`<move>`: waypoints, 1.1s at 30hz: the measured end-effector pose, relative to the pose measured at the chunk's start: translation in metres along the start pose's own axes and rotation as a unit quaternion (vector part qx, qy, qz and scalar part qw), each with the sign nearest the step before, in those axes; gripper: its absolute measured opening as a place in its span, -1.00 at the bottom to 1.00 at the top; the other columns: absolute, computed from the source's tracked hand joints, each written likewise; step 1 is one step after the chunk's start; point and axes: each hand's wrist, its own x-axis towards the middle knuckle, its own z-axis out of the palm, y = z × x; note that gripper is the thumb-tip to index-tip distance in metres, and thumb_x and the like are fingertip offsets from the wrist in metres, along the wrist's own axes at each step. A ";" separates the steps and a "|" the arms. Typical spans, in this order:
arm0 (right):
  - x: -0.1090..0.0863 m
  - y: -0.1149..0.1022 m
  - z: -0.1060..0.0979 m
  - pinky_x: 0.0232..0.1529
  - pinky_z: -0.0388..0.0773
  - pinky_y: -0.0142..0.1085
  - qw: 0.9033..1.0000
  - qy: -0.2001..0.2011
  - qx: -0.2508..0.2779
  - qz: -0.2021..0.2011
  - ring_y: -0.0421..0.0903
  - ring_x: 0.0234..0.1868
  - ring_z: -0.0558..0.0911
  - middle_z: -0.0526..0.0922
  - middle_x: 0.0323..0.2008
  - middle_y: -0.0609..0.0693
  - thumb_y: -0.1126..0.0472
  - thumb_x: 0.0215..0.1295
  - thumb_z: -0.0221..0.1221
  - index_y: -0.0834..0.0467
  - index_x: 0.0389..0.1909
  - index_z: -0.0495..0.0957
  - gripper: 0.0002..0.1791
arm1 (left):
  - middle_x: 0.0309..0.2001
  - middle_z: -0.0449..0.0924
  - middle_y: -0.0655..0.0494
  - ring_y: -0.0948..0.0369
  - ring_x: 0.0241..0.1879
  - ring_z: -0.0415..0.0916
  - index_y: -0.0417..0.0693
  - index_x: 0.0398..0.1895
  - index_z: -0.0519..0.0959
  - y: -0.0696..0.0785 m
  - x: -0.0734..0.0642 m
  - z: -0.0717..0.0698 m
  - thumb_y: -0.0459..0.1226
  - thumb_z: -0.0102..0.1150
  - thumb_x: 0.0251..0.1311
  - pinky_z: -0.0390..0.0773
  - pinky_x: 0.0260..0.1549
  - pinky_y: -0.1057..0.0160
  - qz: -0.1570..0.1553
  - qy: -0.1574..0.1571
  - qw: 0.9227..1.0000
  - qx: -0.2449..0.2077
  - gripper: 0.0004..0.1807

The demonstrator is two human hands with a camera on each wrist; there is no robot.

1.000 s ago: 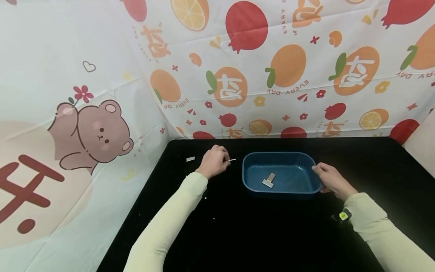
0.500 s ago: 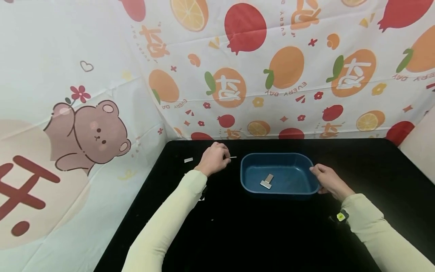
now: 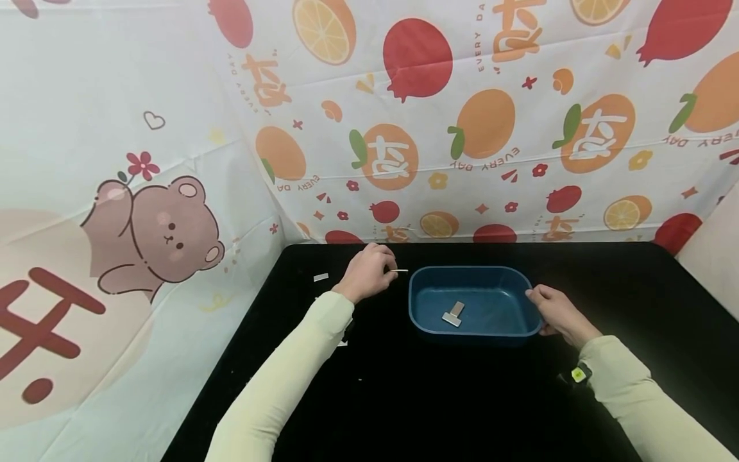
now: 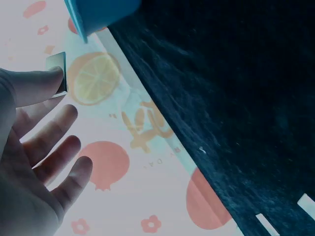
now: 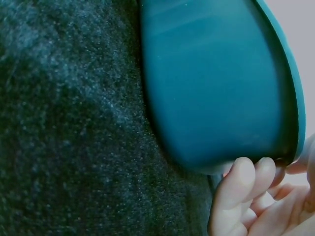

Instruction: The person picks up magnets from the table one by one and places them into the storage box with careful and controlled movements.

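Note:
My left hand (image 3: 367, 273) pinches a small flat silver rectangular piece (image 3: 402, 270) between thumb and fingers. In the left wrist view, the thumb lies across the silver piece (image 4: 56, 61) and the other fingers spread below it. The piece's free end is close to the left rim of a blue plastic bin (image 3: 473, 332). My right hand (image 3: 564, 312) grips that bin by its right end, thumb at the rim. Two silver rectangular pieces (image 3: 453, 314) lie in the bin, towards its left, one against the other in a T shape.
Another silver piece (image 3: 321, 277) lies on the black table (image 3: 462, 404), left of my left hand. A further pale piece (image 3: 342, 344) shows partly beside the left sleeve. Behind the table hangs a fruit-print cloth (image 3: 427, 147); a bear-print cloth (image 3: 173, 224) hangs at left.
My left hand has shifted slightly right with the silver piece, nearer the bin. The right hand keeps its grip on the bin. The head view has tilted a little.

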 end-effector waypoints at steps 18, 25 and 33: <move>0.000 -0.002 0.000 -0.43 0.59 -0.26 1.000 0.001 0.001 0.009 -0.10 -0.49 0.53 0.39 -0.44 0.02 -0.14 0.58 -0.24 0.24 -0.07 0.35 -0.51 | 0.02 0.64 0.16 0.17 0.03 0.47 0.06 -0.28 0.75 0.040 0.006 -0.004 -0.21 0.25 0.29 0.59 -0.03 0.21 0.066 -0.034 0.997 0.005 -0.89; -0.001 -0.003 0.002 -0.45 0.59 -0.25 1.000 0.005 -0.001 0.000 -0.09 -0.48 0.54 0.37 -0.42 0.04 -0.14 0.59 -0.24 0.25 -0.11 0.34 -0.51 | 0.01 0.64 0.15 0.18 0.01 0.46 0.06 -0.29 0.75 0.052 0.011 -0.002 -0.20 0.25 0.29 0.60 -0.05 0.23 0.095 -0.054 0.994 0.023 -0.88; -0.002 -0.003 0.001 -0.47 0.58 -0.25 1.000 0.006 -0.005 -0.002 -0.11 -0.50 0.51 0.40 -0.45 0.03 -0.13 0.59 -0.25 0.26 -0.10 0.34 -0.50 | 0.02 0.64 0.16 0.19 -0.01 0.46 0.06 -0.23 0.77 0.066 0.023 -0.009 -0.20 0.22 0.30 0.60 -0.07 0.25 0.132 -0.073 0.987 0.063 -0.86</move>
